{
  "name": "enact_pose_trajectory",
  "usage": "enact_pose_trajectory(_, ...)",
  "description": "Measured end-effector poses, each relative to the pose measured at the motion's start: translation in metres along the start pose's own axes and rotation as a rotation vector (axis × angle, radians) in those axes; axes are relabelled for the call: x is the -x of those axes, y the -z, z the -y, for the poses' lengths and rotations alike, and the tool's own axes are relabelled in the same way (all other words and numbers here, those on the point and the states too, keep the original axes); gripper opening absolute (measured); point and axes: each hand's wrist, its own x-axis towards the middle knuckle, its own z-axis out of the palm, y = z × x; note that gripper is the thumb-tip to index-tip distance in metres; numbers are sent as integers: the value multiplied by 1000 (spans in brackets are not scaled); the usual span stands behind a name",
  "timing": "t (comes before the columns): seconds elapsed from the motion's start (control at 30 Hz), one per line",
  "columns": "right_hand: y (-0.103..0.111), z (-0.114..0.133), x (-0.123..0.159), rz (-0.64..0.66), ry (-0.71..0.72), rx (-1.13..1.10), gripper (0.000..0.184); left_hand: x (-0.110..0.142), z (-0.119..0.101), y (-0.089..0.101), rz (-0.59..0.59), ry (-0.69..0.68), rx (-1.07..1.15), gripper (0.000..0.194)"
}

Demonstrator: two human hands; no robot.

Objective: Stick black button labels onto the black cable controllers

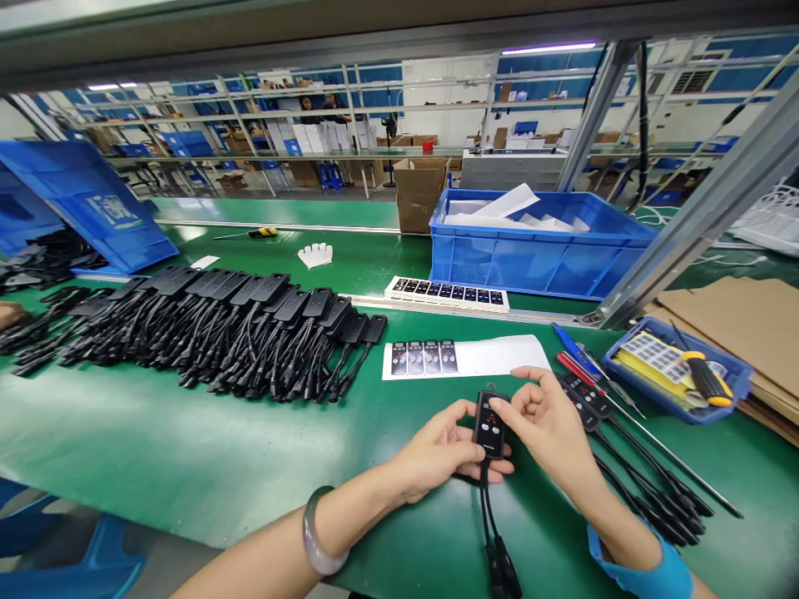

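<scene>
My left hand [446, 449] is closed around a small black controller [490, 445] with a printed front, a hanging loop on top and two cables hanging toward me. On the upper part of its front rests the thumb of my right hand [543, 420]; the index finger is raised apart and the other fingers curl loosely. Just beyond lies a white label sheet [499, 356] carrying several black labels on its left part. Finished-looking black controllers [587, 399] with printed fronts lie beside my right hand, their cables running toward the right front.
Many plain black controllers [262, 291] with cables are heaped at left. A long screwdriver [662, 449] and a blue tray [687, 374] lie at right. Behind stand a label stack [446, 293], a blue bin [518, 258] and a glove [315, 255]. Another person's hand [9, 314] shows far left.
</scene>
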Motion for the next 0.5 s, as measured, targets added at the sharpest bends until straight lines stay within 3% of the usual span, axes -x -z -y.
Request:
enact_pose_trajectory(0.1, -3, -7, -1, 106, 12, 63, 42, -1, -2, 0, -30, 14, 90, 19)
enact_pose_trajectory(0.23, -11, -6, 5, 233, 54, 217, 50, -2, -4, 3, -81, -15, 111, 19)
enact_pose_trajectory(0.4, -15, 0, 13, 363, 77, 196, 93, -3, -5, 3, -128, -78, 98, 15)
enact_pose_trajectory(0.43, -15, 0, 13, 383, 68, 166, 92, -3, -5, 3, -136, -86, 79, 16)
enact_pose_trajectory(0.5, -13, -1, 12, 382, 49, 122, 73, -3, -4, 4, -144, -107, 12, 20)
